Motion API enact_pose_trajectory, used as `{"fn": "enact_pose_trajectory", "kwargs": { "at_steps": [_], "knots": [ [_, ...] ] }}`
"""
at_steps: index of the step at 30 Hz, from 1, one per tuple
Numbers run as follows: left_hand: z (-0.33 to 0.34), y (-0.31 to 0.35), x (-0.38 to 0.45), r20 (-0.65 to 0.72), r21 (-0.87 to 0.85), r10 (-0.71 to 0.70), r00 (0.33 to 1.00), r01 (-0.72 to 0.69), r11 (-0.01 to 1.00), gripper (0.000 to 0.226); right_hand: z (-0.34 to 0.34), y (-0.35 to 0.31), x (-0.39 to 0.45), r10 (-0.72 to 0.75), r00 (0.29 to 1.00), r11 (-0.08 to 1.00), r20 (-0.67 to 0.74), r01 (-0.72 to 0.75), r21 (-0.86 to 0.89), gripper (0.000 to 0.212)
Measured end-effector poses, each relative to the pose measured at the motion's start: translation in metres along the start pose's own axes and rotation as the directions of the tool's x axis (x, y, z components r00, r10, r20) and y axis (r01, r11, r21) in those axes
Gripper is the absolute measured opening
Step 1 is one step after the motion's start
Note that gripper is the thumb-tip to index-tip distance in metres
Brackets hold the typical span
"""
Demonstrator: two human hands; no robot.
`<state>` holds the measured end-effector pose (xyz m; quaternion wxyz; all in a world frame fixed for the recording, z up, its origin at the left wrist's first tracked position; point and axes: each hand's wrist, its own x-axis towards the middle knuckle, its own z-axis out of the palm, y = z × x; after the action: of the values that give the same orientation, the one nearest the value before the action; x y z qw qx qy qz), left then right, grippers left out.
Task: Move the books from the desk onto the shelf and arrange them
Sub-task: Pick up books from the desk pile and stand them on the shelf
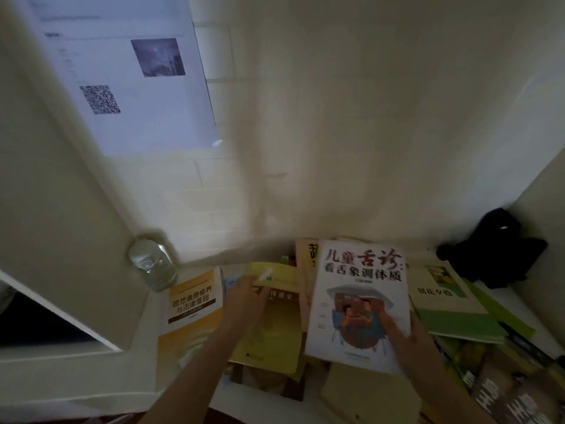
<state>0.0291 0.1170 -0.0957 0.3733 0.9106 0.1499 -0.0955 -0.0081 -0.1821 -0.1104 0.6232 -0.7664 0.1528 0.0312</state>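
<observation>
Low in the frame, the right hand (pixel 406 328) grips a white book (pixel 357 298). The left hand (pixel 244 296) pinches a yellow-green book (pixel 275 275).

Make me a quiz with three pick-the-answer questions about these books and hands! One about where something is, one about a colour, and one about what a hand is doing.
1. Where is the glass jar?
A. Left of the orange book
B. On top of the white book
C. Beside the black thing

2. What colour is the big title on the white book?
A. Blue
B. Red
C. Green

3. What is the right hand doing?
A. Lying flat on the desk
B. Holding the white book
C. Holding the jar

Answers:
1. A, the jar stands at the desk's left edge, just left of the orange book's top.
2. B, the large characters on the cover are red.
3. B, its fingers wrap the white book's right edge, while the left hand reaches over the yellow book.
</observation>
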Motion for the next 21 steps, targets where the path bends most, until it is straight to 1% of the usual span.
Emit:
{"fn": "enact_pose_trajectory", "kwargs": {
  "at_steps": [1,2,3,4,7,8,9,10,11,12,13,15,16,18,19,21],
  "knots": [
    [-0.003,-0.009,0.004,0.026,0.111,-0.003,1.000,0.000,0.994,0.044,-0.004,0.008,0.002,0.024,1.000,0.999,-0.014,-0.024,-0.033,0.037],
    [-0.002,-0.017,0.005,0.076,0.160,-0.037,0.996,0.025,0.987,0.051,-0.006,0.016,0.003,0.038,0.999,0.997,-0.023,-0.039,-0.065,0.039],
    [0.000,-0.019,0.002,0.110,0.162,-0.068,0.992,0.049,0.986,0.059,-0.007,0.022,0.003,0.036,0.999,0.997,-0.021,-0.038,-0.072,0.038],
    [0.005,-0.023,0.001,0.110,0.133,-0.097,0.989,0.082,0.988,0.065,-0.007,0.028,0.003,0.031,0.999,0.997,-0.015,-0.032,-0.074,0.037],
    [0.016,-0.037,0.006,-0.008,0.092,-0.142,0.990,0.142,0.986,0.076,-0.005,0.034,0.005,0.068,0.998,0.998,0.003,-0.068,-0.016,0.035],
    [0.016,-0.043,0.010,-0.040,0.075,-0.178,0.983,0.180,0.981,0.079,-0.004,0.035,0.006,0.079,0.997,0.997,0.010,-0.079,-0.011,0.038],
    [0.014,-0.046,0.013,-0.049,0.023,-0.209,0.977,0.210,0.977,0.077,-0.005,0.036,0.007,0.094,0.995,0.995,0.032,-0.095,0.008,0.043],
    [0.013,-0.048,0.013,-0.043,-0.033,-0.235,0.971,0.234,0.972,0.069,-0.005,0.038,0.008,0.109,0.993,0.994,0.036,-0.110,0.024,0.051],
    [0.011,-0.046,0.010,-0.014,-0.059,-0.225,0.974,0.224,0.973,0.056,-0.006,0.038,0.008,0.116,0.992,0.991,0.043,-0.119,0.055,0.057],
    [0.010,-0.044,0.005,0.019,-0.053,-0.190,0.982,0.191,0.980,0.043,-0.006,0.039,0.008,0.116,0.993,0.991,0.038,-0.118,0.069,0.059],
    [0.008,-0.041,-0.002,0.043,-0.065,-0.142,0.989,0.145,0.987,0.033,-0.006,0.038,0.006,0.112,0.993,0.989,0.040,-0.116,0.087,0.057],
    [0.003,-0.032,-0.018,0.082,-0.141,-0.036,0.996,0.048,0.989,0.024,-0.008,0.038,0.006,0.127,0.991,0.984,0.029,-0.130,0.122,0.050],
    [-0.001,-0.026,-0.024,0.082,-0.177,0.016,0.997,-0.001,0.984,0.024,-0.008,0.040,0.007,0.130,0.991,0.981,0.029,-0.133,0.143,0.056],
    [-0.012,-0.008,-0.036,-0.013,-0.172,0.107,0.994,-0.108,0.979,0.026,-0.012,0.043,0.004,0.105,0.993,0.984,0.052,-0.111,0.138,0.074],
    [-0.017,0.001,-0.040,-0.087,-0.137,0.148,0.985,-0.159,0.978,0.029,-0.015,0.042,0.002,0.087,0.993,0.985,0.074,-0.096,0.144,0.075],
    [-0.029,0.021,-0.051,-0.224,-0.074,0.229,0.947,-0.251,0.965,0.034,-0.018,0.036,-0.006,0.064,0.986,0.983,0.152,-0.088,0.158,0.061]
  ]
}}
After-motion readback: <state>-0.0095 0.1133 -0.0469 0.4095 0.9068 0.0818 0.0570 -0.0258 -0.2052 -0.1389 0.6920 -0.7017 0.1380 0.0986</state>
